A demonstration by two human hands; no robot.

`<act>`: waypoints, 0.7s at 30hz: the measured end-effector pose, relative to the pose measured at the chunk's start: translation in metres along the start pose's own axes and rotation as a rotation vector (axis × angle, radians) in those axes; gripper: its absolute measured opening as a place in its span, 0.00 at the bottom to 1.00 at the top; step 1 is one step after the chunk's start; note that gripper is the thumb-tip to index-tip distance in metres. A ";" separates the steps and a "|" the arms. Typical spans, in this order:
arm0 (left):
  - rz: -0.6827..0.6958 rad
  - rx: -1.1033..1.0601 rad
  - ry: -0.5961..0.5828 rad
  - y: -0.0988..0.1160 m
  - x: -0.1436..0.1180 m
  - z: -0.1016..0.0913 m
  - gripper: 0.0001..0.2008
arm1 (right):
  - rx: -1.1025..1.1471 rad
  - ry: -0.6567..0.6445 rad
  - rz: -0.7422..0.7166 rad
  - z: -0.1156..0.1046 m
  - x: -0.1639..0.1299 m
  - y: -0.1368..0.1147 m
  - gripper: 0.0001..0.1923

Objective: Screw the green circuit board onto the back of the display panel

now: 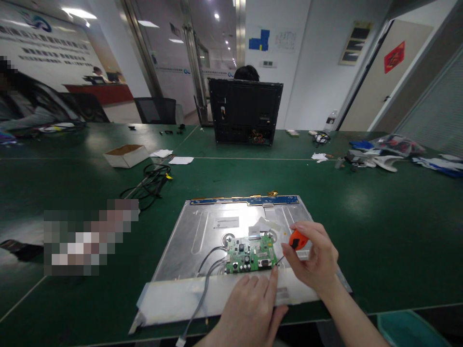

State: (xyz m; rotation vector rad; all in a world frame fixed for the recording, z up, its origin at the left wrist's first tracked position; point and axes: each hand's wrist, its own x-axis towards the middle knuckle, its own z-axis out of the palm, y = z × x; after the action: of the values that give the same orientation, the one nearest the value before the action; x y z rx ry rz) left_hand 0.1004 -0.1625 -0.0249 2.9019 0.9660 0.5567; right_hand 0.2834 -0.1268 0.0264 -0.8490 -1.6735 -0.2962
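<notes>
Head view: right hand point(314, 260) grips screwdriver point(293, 243) at circuit board point(250, 254); left hand point(249, 303) rests flat, open, just below.

Both the left hand point(249, 301) and right hand point(314, 259) are bare, forearms unsleeved, no rings or gloves

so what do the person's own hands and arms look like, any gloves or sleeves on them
Both are bare: the left hand and the right hand wear no gloves, and no rings or watch show. The right forearm is uncovered as far as the bottom edge of the picture, with no sleeve in view. Only the left hand's back and fingers show, so its arm cannot be judged.
</notes>
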 end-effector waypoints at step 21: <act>0.004 -0.009 0.007 0.001 0.000 0.000 0.22 | -0.063 0.007 0.014 -0.001 0.001 -0.001 0.23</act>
State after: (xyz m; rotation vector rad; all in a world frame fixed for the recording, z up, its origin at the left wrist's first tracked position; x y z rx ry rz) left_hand 0.1008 -0.1632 -0.0248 2.8967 0.9562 0.5707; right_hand 0.2833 -0.1278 0.0281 -0.9052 -1.6584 -0.3435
